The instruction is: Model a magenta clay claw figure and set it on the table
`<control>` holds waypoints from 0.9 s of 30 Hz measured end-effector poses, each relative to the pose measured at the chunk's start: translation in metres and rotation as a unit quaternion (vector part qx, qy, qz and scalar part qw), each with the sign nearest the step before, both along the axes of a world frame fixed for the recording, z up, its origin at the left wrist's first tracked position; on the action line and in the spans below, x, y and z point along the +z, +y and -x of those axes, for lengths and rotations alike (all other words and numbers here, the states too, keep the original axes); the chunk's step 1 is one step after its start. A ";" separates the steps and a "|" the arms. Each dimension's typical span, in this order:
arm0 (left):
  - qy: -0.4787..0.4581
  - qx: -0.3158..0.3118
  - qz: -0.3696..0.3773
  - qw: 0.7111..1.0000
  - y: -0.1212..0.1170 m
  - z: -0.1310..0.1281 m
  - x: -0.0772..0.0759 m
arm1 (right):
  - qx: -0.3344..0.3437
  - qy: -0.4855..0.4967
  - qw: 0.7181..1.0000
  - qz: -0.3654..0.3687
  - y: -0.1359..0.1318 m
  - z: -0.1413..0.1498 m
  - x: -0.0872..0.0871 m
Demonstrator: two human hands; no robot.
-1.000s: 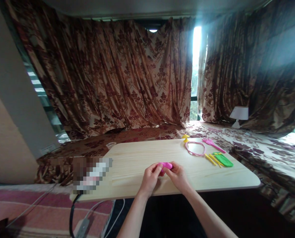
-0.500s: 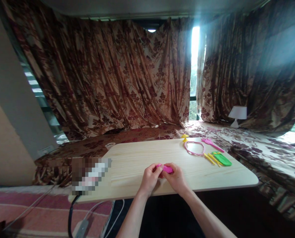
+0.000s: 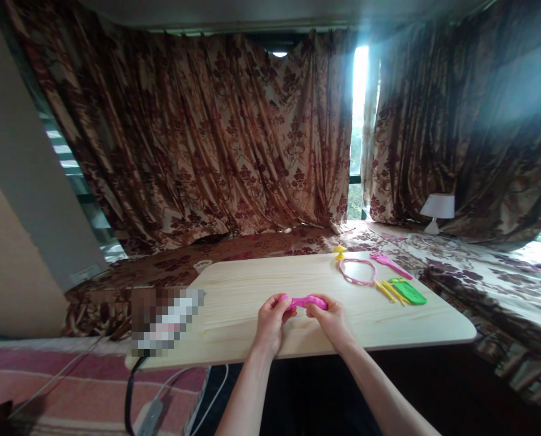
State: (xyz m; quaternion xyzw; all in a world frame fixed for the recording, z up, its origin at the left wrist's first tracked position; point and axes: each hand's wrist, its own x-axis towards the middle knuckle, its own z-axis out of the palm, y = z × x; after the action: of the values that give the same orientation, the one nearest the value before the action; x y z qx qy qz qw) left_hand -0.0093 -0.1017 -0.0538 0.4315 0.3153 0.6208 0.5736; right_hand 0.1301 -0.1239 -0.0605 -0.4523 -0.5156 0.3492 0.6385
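Note:
A soft pink lump that looks like modelling clay (image 3: 301, 301) is stretched between my two hands, thinner in its middle than at its ends. My left hand (image 3: 272, 316) pinches one end between thumb and fingers. The other end is gripped by my right hand (image 3: 328, 315), its thumb pressed on the clay. Both hands are just above the near part of the pale wooden table (image 3: 238, 290). Some fingertips are hidden behind the clay.
On the table's right side are a pink twisted ring (image 3: 357, 272), a yellow mushroom-like piece (image 3: 340, 251), a pink hand-shaped stick (image 3: 391, 264), yellow sticks (image 3: 385, 291) and a green slab (image 3: 410, 292). A blurred-out object (image 3: 170, 324) with a black cable is at left.
My hands have moved a little apart. The pink clay between them has gone from a compact lump to a longer piece with a narrow middle.

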 end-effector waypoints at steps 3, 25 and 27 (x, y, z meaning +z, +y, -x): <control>-0.017 0.016 -0.001 1.000 0.000 0.002 0.000 | 0.019 0.006 1.000 -0.006 -0.003 -0.001 0.004; -0.065 0.229 0.008 0.971 0.006 0.014 -0.003 | -0.054 0.100 0.993 0.010 0.001 -0.004 0.003; -0.081 0.242 0.008 0.967 0.008 0.025 -0.002 | -0.066 0.110 0.992 0.001 0.000 -0.007 0.005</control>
State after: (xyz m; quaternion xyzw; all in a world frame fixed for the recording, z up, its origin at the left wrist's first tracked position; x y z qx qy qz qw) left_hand -0.0339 -0.0937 -0.0560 0.2860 0.3677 0.7715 0.4332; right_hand 0.1370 -0.1237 -0.0557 -0.4445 -0.4113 0.3542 0.7126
